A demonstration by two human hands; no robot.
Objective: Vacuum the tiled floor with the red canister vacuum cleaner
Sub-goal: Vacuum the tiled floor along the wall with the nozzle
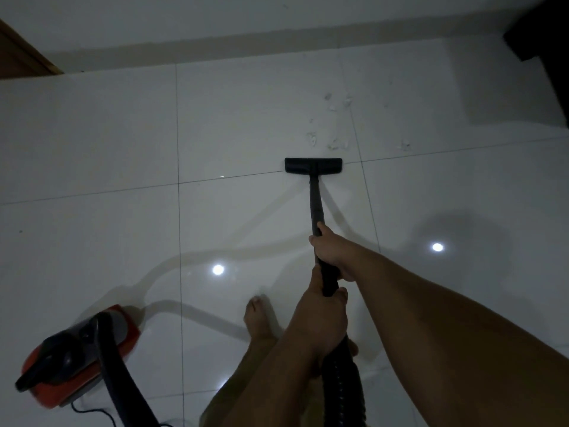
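Tiled floor (123,134), floor nozzle (313,165) beyond right hand (331,251)

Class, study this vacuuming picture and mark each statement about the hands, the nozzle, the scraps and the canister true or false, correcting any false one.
1. Both hands grip the wand. True: right hand further along it, left hand nearer the person.
2. The floor nozzle covers the white scraps. False: the scraps lie just beyond it.
3. The red canister sits at lower left. True.
4. The person wears shoes. False: a bare foot shows.
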